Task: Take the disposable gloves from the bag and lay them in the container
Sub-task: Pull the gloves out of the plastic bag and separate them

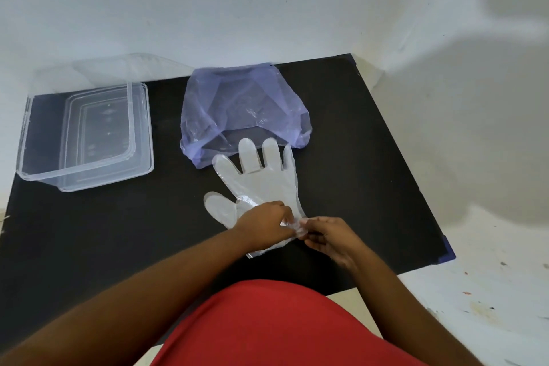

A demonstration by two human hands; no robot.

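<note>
No brand, label or readable writing shows on anything here; the only marks are faint moulded shapes in the clear plastic, too small to read.

On the black counter lie one clear container, one clear lid, one bag and what looks like a flat stack of disposable gloves; how many sheets are in the stack cannot be told, since they are transparent and lie exactly on each other.

The container sits at the counter's far left corner, open side up, with the lid lying partly under or against its right side, reaching toward the counter's middle. The bag, thin and pale violet, lies at the far edge near the middle, its mouth open toward the person. The gloves lie flat just in front of the bag's mouth, fingers pointing away from the person; the fingertips touch or overlap the bag's lower rim, and the thumb points to the left. The cuff end lies toward the near edge.

Two bare hands meet at the cuff. The left hand rests on the lower palm of the gloves, its fingers pinched together on a crinkled bit of the film. The right hand has thumb and fingertips closed on the same crinkled edge, just beside the left. A red garment fills the near bottom of the view.
</note>
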